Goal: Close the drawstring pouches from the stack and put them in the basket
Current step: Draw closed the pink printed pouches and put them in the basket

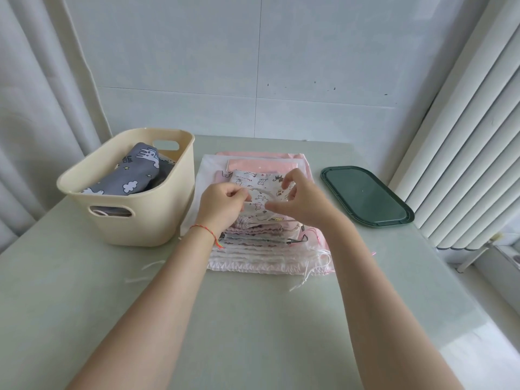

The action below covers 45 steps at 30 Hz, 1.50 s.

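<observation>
Cream basket (146, 220) stands at the table's (253, 319) left edge, grey pouch (132, 173) inside. Stack (270, 249) lies centre. My left hand (222, 206) and right hand (304, 198) pinch the top pouch (261, 187), fingers curled on its fabric.

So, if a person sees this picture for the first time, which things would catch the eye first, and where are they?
Probably the two hands at the centre: the left hand and right hand both pinch a white cartoon-print pouch above the stack of pouches. Next, the cream basket at the left, with a grey printed pouch inside. Then the dark green tray at the right.
</observation>
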### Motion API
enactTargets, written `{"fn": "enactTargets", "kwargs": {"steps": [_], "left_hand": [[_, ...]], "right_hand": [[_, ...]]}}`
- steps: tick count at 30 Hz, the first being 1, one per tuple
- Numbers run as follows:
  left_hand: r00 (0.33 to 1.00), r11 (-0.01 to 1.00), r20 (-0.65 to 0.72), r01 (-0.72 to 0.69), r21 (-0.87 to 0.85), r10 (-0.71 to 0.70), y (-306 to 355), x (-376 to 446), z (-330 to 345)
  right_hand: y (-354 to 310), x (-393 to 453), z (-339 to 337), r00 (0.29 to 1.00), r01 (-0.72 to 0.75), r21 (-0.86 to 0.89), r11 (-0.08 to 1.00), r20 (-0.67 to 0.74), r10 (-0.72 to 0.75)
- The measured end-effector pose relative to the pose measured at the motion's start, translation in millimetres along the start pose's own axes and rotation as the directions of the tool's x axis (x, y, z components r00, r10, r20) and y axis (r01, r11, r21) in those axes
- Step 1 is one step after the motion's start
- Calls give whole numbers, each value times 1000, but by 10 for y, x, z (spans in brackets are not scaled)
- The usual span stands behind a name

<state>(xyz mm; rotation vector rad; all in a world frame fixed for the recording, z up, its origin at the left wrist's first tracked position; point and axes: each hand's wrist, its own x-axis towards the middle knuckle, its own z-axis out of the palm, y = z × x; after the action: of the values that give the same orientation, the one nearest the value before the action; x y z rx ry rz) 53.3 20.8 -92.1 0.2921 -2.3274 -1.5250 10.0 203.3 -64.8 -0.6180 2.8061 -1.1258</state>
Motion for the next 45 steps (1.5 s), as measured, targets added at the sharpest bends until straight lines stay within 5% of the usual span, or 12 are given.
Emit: {"fn": "enactTargets", "kwargs": {"steps": [6, 11, 17, 23, 27, 32, 35, 45], "left_hand": [[996, 994, -11, 93, -65, -94, 54, -34, -12], [984, 990, 167, 86, -108, -67, 145, -93, -17], [991, 999, 132, -32, -24, 35, 108, -81, 16], [973, 982, 219, -104, 159, 68, 106, -73, 27], [940, 997, 340, 7, 72, -31, 192, -120, 9], [930, 995, 367, -36, 97, -2, 163, -121, 8], [942, 999, 335, 39, -1, -36, 160, -105, -16], [962, 999, 272, 26, -39, -14, 150, -64, -53]], "right_hand": [[-40, -36, -53, 942, 38, -252, 967, 332, 49], [-91, 9, 83, 988, -27, -266, 964, 137, 65], [-143, 20, 225, 999, -45, -272, 961, -40, 36], [-277, -64, 18, 999, 9, 116, 993, 31, -13], [-288, -57, 60, 998, -37, 261, 965, -46, 51], [-282, -23, 125, 999, 8, 672, 740, -32, 18], [-258, 13, 181, 993, 17, 529, 849, -106, 47], [-234, -21, 192, 999, 39, 182, 982, -24, -35]]}}
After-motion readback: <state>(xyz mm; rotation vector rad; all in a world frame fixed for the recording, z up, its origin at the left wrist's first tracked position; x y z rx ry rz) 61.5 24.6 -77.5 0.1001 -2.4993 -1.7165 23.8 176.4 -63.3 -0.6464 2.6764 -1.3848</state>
